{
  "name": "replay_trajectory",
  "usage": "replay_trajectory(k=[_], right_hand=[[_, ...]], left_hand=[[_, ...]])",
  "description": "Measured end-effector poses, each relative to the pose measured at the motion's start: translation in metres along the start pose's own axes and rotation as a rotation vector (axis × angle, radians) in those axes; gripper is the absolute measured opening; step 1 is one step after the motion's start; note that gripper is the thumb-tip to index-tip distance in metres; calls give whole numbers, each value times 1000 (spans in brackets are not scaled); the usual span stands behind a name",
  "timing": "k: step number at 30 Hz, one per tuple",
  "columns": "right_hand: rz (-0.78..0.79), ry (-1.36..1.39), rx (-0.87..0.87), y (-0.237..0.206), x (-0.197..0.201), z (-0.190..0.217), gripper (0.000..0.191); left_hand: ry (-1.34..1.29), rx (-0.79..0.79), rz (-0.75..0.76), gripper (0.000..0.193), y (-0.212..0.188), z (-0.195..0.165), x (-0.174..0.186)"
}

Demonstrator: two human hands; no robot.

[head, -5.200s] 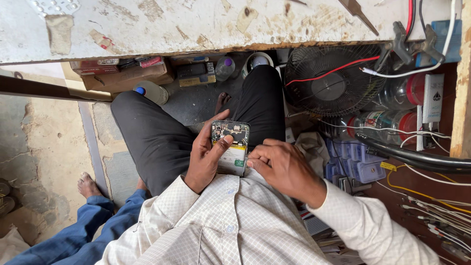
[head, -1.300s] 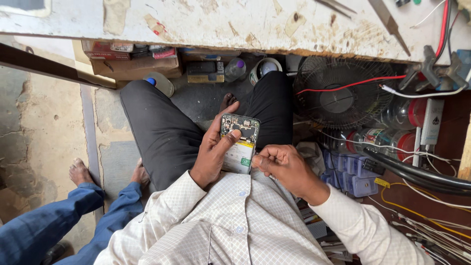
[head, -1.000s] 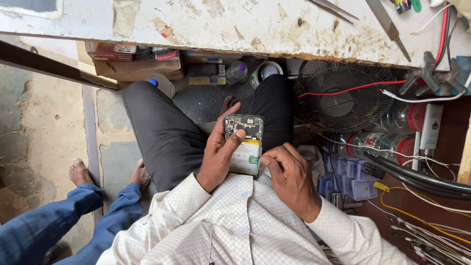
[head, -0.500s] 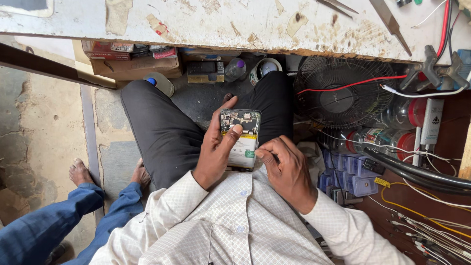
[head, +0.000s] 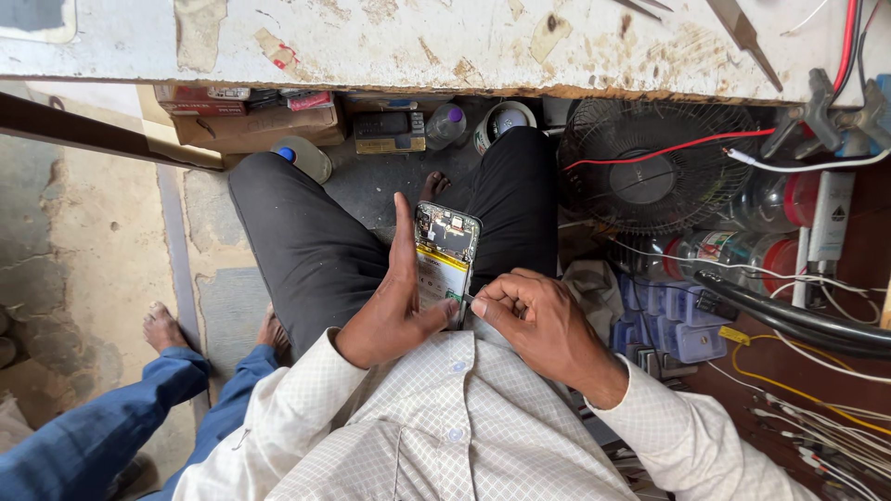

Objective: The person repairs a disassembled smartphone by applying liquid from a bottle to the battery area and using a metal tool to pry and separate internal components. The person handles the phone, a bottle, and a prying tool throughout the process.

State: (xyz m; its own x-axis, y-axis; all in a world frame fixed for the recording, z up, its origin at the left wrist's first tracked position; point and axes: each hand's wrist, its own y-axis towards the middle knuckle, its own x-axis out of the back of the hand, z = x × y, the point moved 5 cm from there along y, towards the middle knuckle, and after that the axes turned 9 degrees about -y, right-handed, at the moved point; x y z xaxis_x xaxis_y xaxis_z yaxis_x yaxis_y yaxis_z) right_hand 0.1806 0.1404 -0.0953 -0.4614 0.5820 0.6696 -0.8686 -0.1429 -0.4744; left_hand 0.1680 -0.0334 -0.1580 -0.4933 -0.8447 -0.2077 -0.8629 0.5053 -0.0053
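My left hand point(head: 394, 306) holds an opened mobile phone point(head: 444, 260) upright over my lap, its back cover off, showing the circuit board at the top and a white and yellow battery below. My right hand point(head: 534, 320) is at the phone's lower right edge with thumb and fingers pinched together against it; whether it holds a small tool or part is too small to tell. My legs in dark trousers point(head: 306, 241) lie beneath.
A worn white workbench edge point(head: 445, 56) runs across the top. Under it sit a black fan point(head: 650, 172), boxes point(head: 251, 121) and bottles point(head: 445, 125). Blue parts drawers point(head: 673, 320) and tangled wires point(head: 807, 399) lie right. Another person's blue-trousered legs point(head: 111, 417) and bare feet are left.
The phone has stayed in my left hand, tilting and shifting slightly. My right hand moved from below the phone to pinch at its lower right edge.
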Motion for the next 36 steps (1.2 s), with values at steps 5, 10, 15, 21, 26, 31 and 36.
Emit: replay_trajectory(k=[5, 10, 15, 21, 26, 31, 36], right_hand=[[23, -7, 49, 2, -1, 8, 23], [11, -54, 109, -1, 1, 19, 23], [-19, -87, 129, -4, 3, 23, 22], [31, -34, 72, -5, -6, 11, 23], [139, 205, -93, 1, -16, -7, 22], [-61, -9, 138, -14, -5, 9, 15], [-184, -204, 216, -26, -3, 21, 11]], left_hand=[[94, -4, 22, 136, 0, -8, 0], [120, 8, -29, 134, -3, -8, -4], [132, 40, -118, 130, -9, -8, -8], [164, 52, -159, 132, -10, -4, -9], [227, 15, -163, 130, -10, -6, -14], [210, 103, -197, 129, -7, -9, -18], [172, 197, -159, 127, -6, -5, -22]])
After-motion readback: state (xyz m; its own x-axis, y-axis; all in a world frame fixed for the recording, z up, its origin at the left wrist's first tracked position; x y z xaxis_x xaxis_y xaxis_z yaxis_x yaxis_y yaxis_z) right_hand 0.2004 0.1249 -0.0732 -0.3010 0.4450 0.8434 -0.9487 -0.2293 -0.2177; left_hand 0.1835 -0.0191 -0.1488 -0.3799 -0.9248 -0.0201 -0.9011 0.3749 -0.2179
